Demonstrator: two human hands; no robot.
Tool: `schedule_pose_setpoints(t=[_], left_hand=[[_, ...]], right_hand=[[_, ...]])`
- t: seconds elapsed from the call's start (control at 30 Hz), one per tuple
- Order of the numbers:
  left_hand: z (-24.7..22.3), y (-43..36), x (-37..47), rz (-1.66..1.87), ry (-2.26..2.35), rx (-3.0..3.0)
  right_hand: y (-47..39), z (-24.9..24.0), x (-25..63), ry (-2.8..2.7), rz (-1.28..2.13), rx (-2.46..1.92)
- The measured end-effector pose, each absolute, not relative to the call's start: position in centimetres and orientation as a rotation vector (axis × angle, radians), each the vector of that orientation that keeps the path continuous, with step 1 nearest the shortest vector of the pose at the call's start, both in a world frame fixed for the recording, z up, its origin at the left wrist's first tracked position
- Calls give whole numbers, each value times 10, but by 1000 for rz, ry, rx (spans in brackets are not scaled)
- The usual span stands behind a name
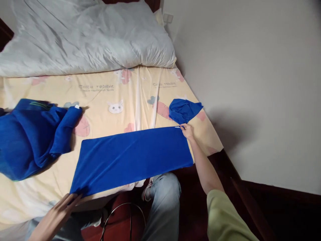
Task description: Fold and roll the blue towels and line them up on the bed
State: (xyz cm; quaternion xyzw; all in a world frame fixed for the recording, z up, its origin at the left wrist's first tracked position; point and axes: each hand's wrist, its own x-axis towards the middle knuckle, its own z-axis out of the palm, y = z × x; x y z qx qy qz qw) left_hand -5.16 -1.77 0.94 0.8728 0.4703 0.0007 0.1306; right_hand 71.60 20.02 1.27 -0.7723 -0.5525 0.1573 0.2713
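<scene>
A blue towel point(132, 157) lies spread as a long rectangle along the front edge of the bed. At its far right corner, beside a small white tag, my right hand point(187, 131) pinches the edge. My left hand point(62, 209) rests on the near left corner with its fingers stretched out over the cloth. Just beyond my right hand is a small crumpled blue cloth point(184, 110). A larger heap of blue fabric point(32, 137) with a white tag lies on the left.
The bed has a yellow sheet point(135, 103) with rabbit and carrot prints. A bulky grey-white quilt or pillow point(95, 36) lies across the far end. A pale wall point(250, 83) stands to the right. Below the front edge are my knee point(165, 190) and a red seat point(122, 217) with metal rods.
</scene>
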Motion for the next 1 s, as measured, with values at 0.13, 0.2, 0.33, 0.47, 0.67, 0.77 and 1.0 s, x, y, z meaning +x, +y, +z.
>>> schedule_pose_setpoints(t=[0.13, 0.2, 0.33, 0.47, 0.67, 0.77, 1.0], left_hand=[[33, 3, -27, 181, 1307, 2482], [51, 35, -3, 298, 1368, 2428], [64, 139, 41, 432, 1572, 2388], [47, 226, 53, 270, 1584, 2380], [43, 270, 25, -121, 1648, 2317], [53, 274, 19, -148, 1764, 2302], [62, 208, 129, 307, 2063, 2322]], right_hand=[[189, 20, 685, -1520, 170, -2108], [179, 24, 661, -1638, 4, -2074], [164, 21, 624, -1925, 58, -1932], [157, 7, 611, -2014, 194, -1945], [159, -4, 624, -2024, 212, -1957], [166, 0, 643, -1954, 205, -2051], [158, 28, 575, -2029, 44, -2097]])
